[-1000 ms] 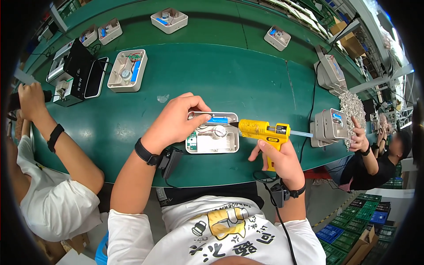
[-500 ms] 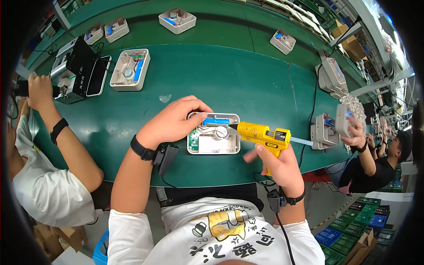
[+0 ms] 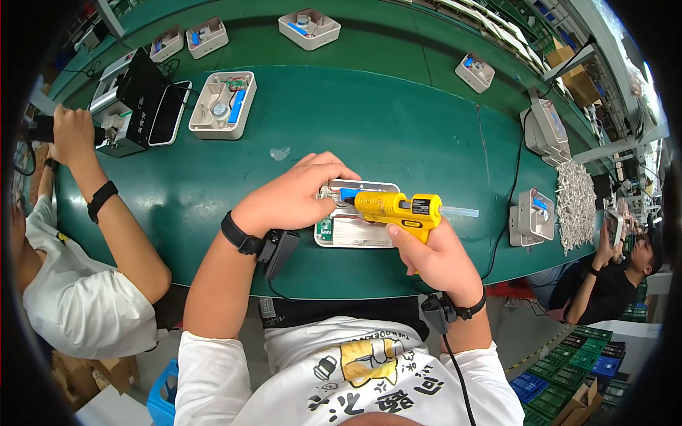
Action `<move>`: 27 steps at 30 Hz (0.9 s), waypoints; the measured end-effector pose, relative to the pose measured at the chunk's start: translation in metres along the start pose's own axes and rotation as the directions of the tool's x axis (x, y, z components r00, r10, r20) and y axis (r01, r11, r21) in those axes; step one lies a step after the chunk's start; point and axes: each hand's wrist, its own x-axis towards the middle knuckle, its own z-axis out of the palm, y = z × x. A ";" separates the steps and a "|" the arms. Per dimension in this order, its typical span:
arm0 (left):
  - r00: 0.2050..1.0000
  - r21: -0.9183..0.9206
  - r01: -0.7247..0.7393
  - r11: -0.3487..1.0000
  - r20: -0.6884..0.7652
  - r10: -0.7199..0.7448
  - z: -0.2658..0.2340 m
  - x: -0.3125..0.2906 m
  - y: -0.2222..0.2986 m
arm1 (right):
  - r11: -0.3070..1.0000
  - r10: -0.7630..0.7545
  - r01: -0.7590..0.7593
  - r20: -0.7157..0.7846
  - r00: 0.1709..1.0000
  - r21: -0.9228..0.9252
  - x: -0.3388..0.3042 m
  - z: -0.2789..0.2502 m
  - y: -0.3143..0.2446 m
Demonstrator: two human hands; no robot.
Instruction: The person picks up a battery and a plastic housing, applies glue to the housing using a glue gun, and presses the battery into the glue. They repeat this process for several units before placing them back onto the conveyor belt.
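Observation:
My right hand [image 3: 433,259] grips a yellow glue gun [image 3: 394,207] with a clear glue stick poking out its back; its nozzle points left over an open white plastic housing [image 3: 355,228] on the green table [image 3: 383,128]. My left hand [image 3: 295,195] rests on the left part of that housing, fingers curled over its top edge near a blue cell and a small green circuit board. A black strap is on each wrist.
Another open white housing [image 3: 222,104] lies at the back left beside a black box device [image 3: 135,99]. More housings [image 3: 309,27] sit on the far belt. A person at left [image 3: 78,142] holds a tool; another person [image 3: 611,270] works at right near a pile of white parts [image 3: 575,206].
The glue gun has swung left, its nozzle now over the housing beside my left fingers. My left hand stays on the housing. The person at left has shifted their hands.

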 end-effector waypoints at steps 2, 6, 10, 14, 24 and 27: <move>1.000 0.010 0.004 1.000 0.001 -0.004 0.002 -0.001 0.000 | 1.000 0.010 -0.010 -0.003 1.000 -0.014 -0.005 -0.003 0.004; 1.000 0.027 -0.005 1.000 -0.006 0.005 0.003 0.000 -0.001 | 1.000 0.001 -0.003 -0.039 0.999 -0.026 -0.003 -0.007 0.001; 1.000 0.023 -0.003 1.000 -0.012 0.004 0.006 0.000 0.000 | 1.000 -0.019 0.019 -0.062 0.998 0.010 0.004 -0.003 -0.006; 0.999 -0.026 0.035 0.999 -0.002 -0.035 0.000 0.005 0.000 | 0.998 -0.023 0.023 -0.012 1.000 0.050 0.005 -0.005 -0.004; 0.935 0.039 -0.279 0.959 -0.215 0.281 0.014 0.004 -0.038 | 0.982 -0.166 0.161 0.047 0.985 0.094 0.019 -0.046 0.012; 0.981 -0.051 -0.179 0.983 -0.080 0.174 0.016 0.018 -0.032 | 0.964 -0.253 0.245 0.071 0.965 0.105 0.029 -0.071 0.025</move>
